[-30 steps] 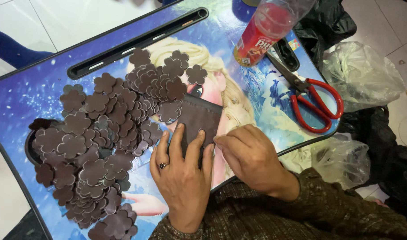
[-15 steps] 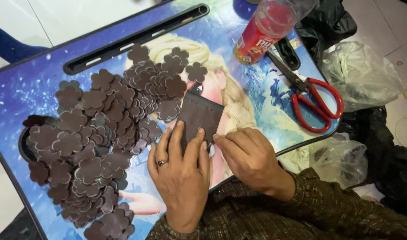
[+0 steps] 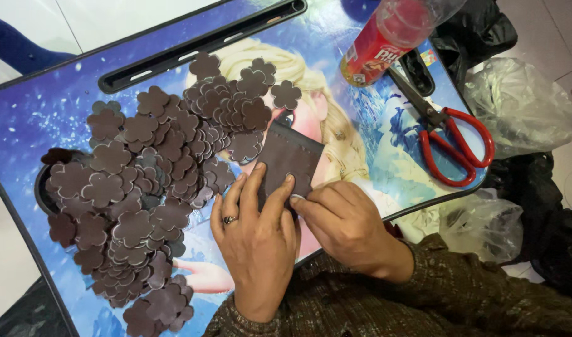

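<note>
A dark brown rectangular piece of material (image 3: pixel 291 157) lies on a small blue table (image 3: pixel 42 112) printed with a cartoon figure. My left hand (image 3: pixel 254 240), a ring on one finger, presses flat on the piece's lower left part with fingers spread. My right hand (image 3: pixel 345 224) touches the piece's lower right edge with pinched fingertips. Left of the hands spreads a large heap of brown flower-shaped cutouts (image 3: pixel 142 187), several overlapping.
Red-handled scissors (image 3: pixel 451 134) lie at the table's right side. A red cylindrical can with a clear top (image 3: pixel 386 40) lies at the upper right. Clear plastic bags (image 3: pixel 523 106) and dark bags sit on the floor to the right. A long black slot (image 3: pixel 205 43) runs along the table's far edge.
Both hands stay on the brown piece; my right fingertips have shifted slightly along its lower edge. The piece has barely moved.
</note>
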Demonstrator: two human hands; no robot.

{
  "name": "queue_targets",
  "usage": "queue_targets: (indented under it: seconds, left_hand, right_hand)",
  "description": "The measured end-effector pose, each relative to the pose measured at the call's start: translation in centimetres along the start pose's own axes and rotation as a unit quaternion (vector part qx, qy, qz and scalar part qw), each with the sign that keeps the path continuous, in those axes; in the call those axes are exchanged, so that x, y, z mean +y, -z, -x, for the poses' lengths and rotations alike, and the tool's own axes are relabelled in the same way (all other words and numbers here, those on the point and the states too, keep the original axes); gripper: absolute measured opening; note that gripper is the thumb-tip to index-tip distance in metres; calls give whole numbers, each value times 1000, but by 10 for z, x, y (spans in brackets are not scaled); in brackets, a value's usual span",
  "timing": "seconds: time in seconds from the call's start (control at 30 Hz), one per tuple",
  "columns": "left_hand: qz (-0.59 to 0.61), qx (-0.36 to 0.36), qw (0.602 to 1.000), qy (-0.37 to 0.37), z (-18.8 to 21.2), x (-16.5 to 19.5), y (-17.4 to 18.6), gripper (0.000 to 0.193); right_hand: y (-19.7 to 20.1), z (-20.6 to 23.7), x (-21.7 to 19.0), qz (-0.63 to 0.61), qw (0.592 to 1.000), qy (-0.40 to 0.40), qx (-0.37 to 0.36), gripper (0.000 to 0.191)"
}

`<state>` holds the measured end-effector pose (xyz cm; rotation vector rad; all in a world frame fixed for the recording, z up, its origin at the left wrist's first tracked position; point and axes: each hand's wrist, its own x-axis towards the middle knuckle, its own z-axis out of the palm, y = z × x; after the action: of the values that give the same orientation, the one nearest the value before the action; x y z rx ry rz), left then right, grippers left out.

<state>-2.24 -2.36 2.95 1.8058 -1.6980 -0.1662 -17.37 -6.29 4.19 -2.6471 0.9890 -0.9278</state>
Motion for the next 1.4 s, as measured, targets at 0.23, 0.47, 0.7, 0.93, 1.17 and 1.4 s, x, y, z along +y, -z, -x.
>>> queue_targets:
  seconds: [0.23,0.47,0.7,0.93,1.17,1.4]
  left_hand:
    - [5,-3,1000,-3,0,0,2,39]
    - [1,2,1000,-7,-1,1,1,38]
    - [8,16,1000,3,-1,3,1,29]
    - [1,21,1000,5,-1,5,1,26]
    - [-8,18,1000,-3,0,3,0,31]
    - [-23,17,1000,-9,-1,3,-1,31]
  right_hand:
    - [9,-5,8,-53,998,-11,-14,27]
    - [-1,-2,-2,-16,999,-22,-19,30]
    - [12,2,15,-92,992,-89,-9,27]
    - [7,4,14,9,1000,-19,-16,31]
    - [20,6,22,-21,996,-76,-36,25]
    - [4,7,12,-20,999,-43,-14,26]
